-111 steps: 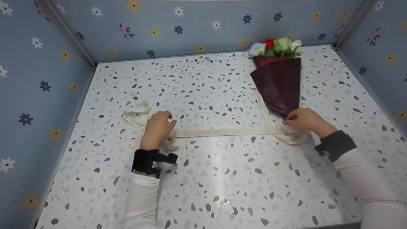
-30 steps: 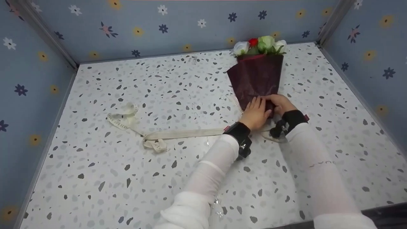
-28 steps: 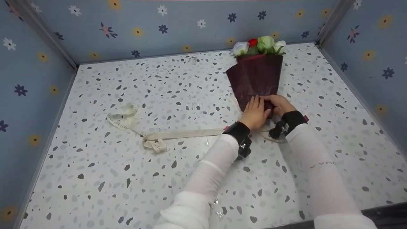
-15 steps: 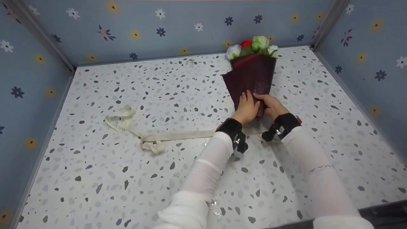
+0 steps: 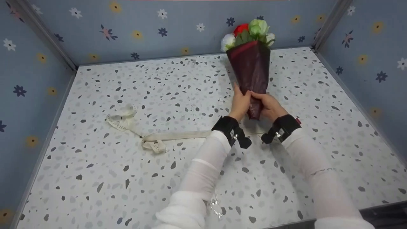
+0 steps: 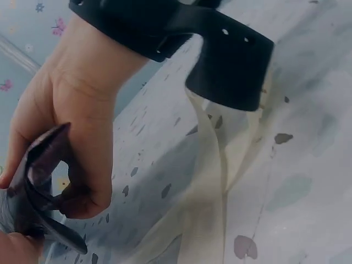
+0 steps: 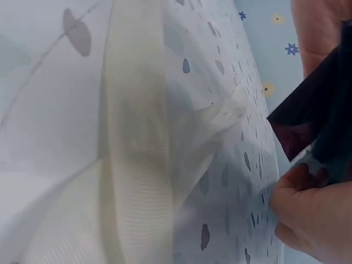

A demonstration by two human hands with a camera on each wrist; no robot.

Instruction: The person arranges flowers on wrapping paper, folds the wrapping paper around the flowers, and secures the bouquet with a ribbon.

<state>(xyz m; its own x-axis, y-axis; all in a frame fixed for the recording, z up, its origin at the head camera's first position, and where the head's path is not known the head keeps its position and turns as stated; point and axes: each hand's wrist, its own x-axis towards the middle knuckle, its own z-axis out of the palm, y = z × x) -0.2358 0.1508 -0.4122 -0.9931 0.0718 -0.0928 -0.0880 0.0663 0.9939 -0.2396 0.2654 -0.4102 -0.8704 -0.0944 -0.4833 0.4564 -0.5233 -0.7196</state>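
A bouquet (image 5: 252, 66) wrapped in dark maroon paper is held up off the table, its red, white and green flowers (image 5: 251, 33) pointing toward the back wall. My left hand (image 5: 240, 103) grips the narrow lower part from the left, fingers curled behind it. From the other side my right hand (image 5: 272, 106) grips the same part, with its thumb near the left one. Both wrist views show the open lower end of the wrapper (image 6: 47, 162) between the hands. Below them a cream ribbon (image 7: 140, 137) lies flat on the table, partly hidden by my left wrist in the head view.
The ribbon's printed, looped end (image 5: 119, 122) lies at the left of the speckled table (image 5: 127, 86). A small clear, shiny scrap (image 5: 216, 208) lies near the left sleeve. Blue flowered walls (image 5: 178, 19) border the back and sides.
Earlier the hands were apart at the ribbon, with the bouquet lying down. Both came to the bouquet's lower part; in the last half second it rose and the left fingers moved round behind it.
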